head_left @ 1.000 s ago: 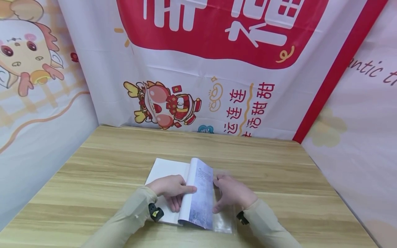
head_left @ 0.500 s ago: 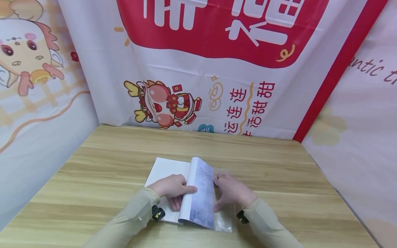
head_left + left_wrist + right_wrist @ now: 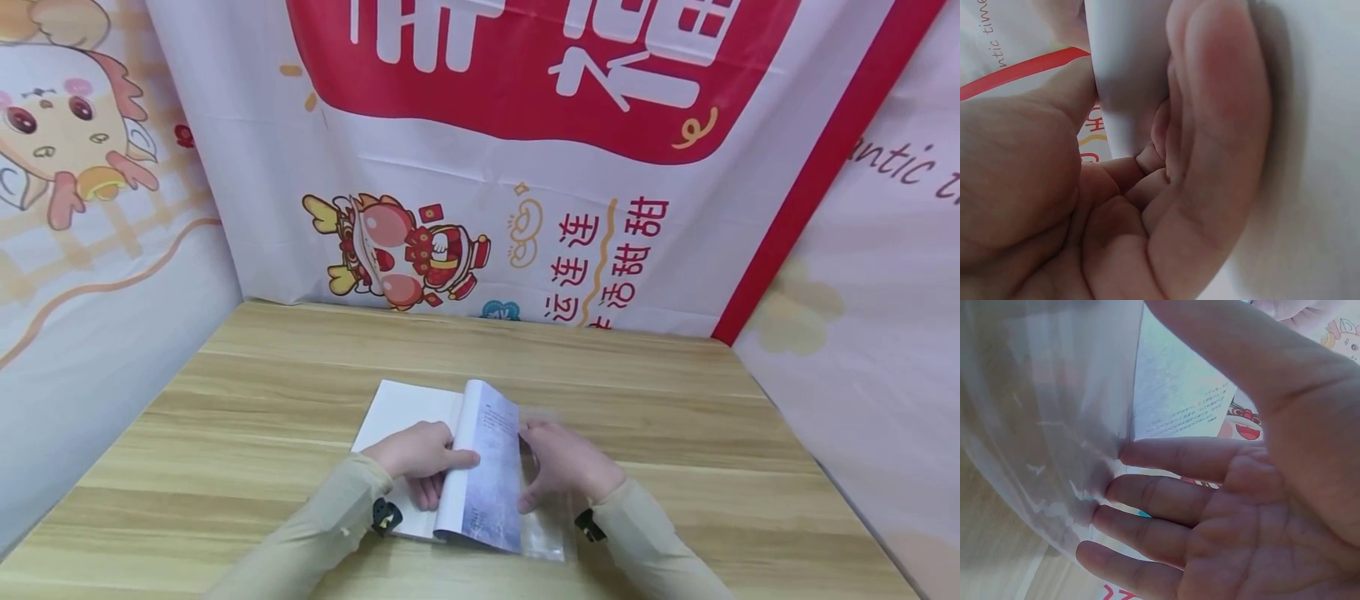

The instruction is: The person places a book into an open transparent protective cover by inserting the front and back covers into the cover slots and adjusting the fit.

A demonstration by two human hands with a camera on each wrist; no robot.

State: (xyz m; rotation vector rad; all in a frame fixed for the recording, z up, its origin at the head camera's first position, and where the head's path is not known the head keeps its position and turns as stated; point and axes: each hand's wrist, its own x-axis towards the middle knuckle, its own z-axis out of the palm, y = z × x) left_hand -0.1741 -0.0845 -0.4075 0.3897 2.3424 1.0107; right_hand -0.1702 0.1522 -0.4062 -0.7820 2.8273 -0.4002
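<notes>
A book (image 3: 405, 408) lies open on the table, its left side a blank white page. Its cover (image 3: 491, 487), bluish-purple with small print, is curled over to the right. My left hand (image 3: 420, 454) grips this curled part, thumb on top and fingers bent beneath; in the left wrist view the white curl (image 3: 1129, 69) lies between thumb and fingers. Past the cover's right edge extends a clear plastic sleeve (image 3: 543, 540). My right hand (image 3: 570, 467) is at that edge, thumb and fingers spread apart. Its fairly straight fingertips touch the clear plastic (image 3: 1041, 425) in the right wrist view.
The wooden table (image 3: 262, 400) extends around the book on all sides. A printed white-and-red cloth (image 3: 450, 167) hangs behind its far edge, with more printed cloth at left and right. Each wrist carries a small black camera mount (image 3: 386, 517).
Both hands keep their places on the cover and the plastic. The head view shifts very slightly.
</notes>
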